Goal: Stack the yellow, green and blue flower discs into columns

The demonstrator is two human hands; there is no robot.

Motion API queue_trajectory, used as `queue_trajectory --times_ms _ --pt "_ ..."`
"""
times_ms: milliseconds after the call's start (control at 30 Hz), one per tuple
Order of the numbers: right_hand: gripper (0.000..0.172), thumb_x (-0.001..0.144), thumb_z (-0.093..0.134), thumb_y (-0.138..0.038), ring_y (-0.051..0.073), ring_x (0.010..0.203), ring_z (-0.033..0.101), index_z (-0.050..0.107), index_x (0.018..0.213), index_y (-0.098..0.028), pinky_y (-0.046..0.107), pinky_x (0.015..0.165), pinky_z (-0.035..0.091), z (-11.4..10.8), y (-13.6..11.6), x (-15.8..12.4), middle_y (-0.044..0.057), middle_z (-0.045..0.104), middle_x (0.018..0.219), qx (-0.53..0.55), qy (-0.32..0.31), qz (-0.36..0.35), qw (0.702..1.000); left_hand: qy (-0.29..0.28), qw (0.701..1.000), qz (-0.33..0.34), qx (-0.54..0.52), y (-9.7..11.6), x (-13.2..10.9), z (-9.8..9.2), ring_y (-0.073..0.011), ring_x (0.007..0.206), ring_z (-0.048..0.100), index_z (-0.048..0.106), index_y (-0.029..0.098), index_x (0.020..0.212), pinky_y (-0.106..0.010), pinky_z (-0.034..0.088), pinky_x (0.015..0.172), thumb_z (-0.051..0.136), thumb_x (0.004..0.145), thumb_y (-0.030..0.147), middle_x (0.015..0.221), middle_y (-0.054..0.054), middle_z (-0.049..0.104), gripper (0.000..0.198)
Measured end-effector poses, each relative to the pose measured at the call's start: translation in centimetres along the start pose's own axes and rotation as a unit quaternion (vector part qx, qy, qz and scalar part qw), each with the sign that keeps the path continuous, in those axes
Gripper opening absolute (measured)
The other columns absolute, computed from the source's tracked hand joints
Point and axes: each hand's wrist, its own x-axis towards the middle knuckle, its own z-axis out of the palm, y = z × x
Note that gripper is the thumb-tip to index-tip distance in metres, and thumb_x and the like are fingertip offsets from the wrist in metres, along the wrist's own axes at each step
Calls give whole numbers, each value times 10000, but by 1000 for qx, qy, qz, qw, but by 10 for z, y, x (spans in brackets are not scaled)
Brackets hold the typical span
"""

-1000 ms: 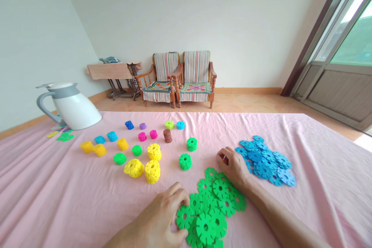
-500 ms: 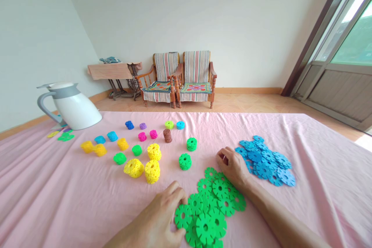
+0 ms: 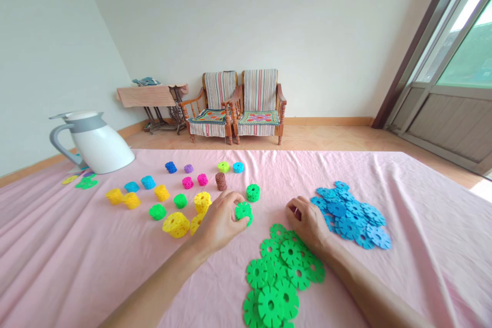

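My left hand (image 3: 222, 222) pinches a green slotted disc (image 3: 243, 210) between thumb and fingers, right at a short stack of the same green discs; whether the disc touches the stack I cannot tell. Behind it stands another green stack (image 3: 252, 192). My right hand (image 3: 306, 219) rests on the cloth with its fingers curled in, and nothing shows in them. It lies between a loose pile of green discs (image 3: 271, 306) and a spread pile of blue discs (image 3: 355, 218). A yellow stack (image 3: 197, 223) is partly hidden behind my left hand.
Several small disc stacks, such as a brown stack (image 3: 221, 181) and a yellow stack (image 3: 176, 224), stand on the left of the pink tablecloth (image 3: 77, 266). A white jug (image 3: 102, 143) is at the far left. Two wooden chairs (image 3: 259, 100) stand beyond the table.
My left hand has moved forward from the edge of the green pile to the nearer green stack, taking a green disc from the pile. My right hand has stayed in place.
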Motion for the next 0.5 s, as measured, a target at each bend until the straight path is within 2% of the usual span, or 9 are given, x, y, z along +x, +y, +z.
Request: queue_trajectory --times_ms 500 --pt "177 803 453 -191 113 552 504 572 672 -186 228 549 354 0 1 0 -6 535 640 1 4 -7 1000 -23 1000 -7 20 -3 8 4 -140 654 545 568 183 841 -246 439 583 601 652 145 876 -9 564 196"
